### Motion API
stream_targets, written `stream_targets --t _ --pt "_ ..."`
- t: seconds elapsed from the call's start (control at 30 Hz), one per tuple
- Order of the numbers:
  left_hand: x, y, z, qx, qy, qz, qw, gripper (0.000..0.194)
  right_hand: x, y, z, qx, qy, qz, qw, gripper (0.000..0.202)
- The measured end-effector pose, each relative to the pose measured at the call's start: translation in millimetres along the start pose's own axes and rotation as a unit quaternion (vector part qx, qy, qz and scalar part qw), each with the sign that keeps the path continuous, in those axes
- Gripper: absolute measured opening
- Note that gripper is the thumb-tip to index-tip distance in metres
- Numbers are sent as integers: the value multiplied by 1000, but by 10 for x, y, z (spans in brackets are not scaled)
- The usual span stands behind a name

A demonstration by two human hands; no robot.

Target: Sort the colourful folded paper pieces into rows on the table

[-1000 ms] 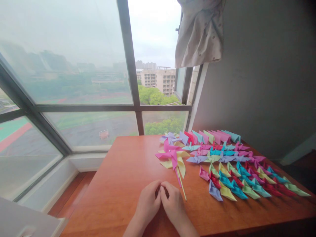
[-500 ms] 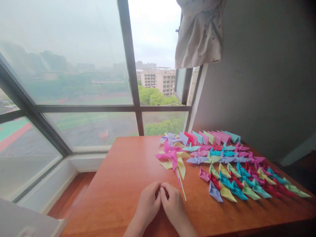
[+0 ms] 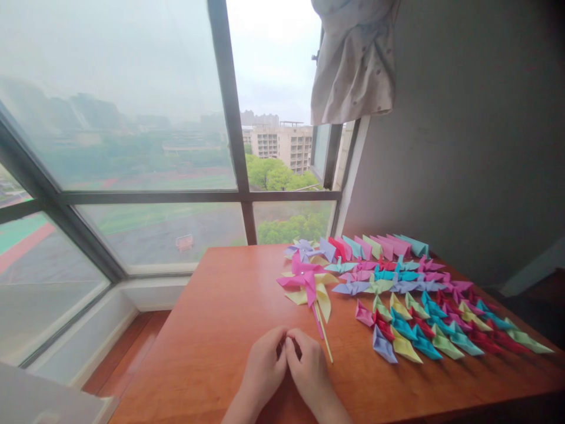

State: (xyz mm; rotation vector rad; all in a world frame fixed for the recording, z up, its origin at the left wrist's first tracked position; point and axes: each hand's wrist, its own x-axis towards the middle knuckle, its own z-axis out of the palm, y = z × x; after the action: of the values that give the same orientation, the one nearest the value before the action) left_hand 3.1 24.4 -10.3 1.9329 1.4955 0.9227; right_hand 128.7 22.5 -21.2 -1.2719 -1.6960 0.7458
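left hand [image 3: 266, 360], right hand [image 3: 308, 362] curled together, can't tell if holding anything; pinwheels [image 3: 310, 280] just beyond on surface [image 3: 207, 335]

- The worktop [image 3: 212, 312] looks like wood, smooth and rather glossy, with a soft shine.
- The pinwheels [image 3: 311, 287], folded boats [image 3: 406, 348] and folded birds [image 3: 353, 287] are of paper, matt and with sharp creases.
- The curtain [image 3: 353, 82] is a soft, wrinkled cloth.
- The window frame [image 3: 230, 106] seems metal, smooth.
- The panes [image 3: 141, 153] are glass, slightly hazy.
- The wall [image 3: 441, 153] appears matt.
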Motion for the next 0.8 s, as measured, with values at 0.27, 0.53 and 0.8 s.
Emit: stream_targets --t 0.27,0.53,0.8 --pt "3 -4 -1 -7 -4 1 1000 18 0 36 11 -8 -9 2 1000 25" --pt "3 -14 -4 -7 -3 3 1000 17 7 33 8 -5 -2 -6 1000 25" --pt "13 -11 -7 -17 0 6 1000 17 10 8 -3 -4 1 -2 1000 28"
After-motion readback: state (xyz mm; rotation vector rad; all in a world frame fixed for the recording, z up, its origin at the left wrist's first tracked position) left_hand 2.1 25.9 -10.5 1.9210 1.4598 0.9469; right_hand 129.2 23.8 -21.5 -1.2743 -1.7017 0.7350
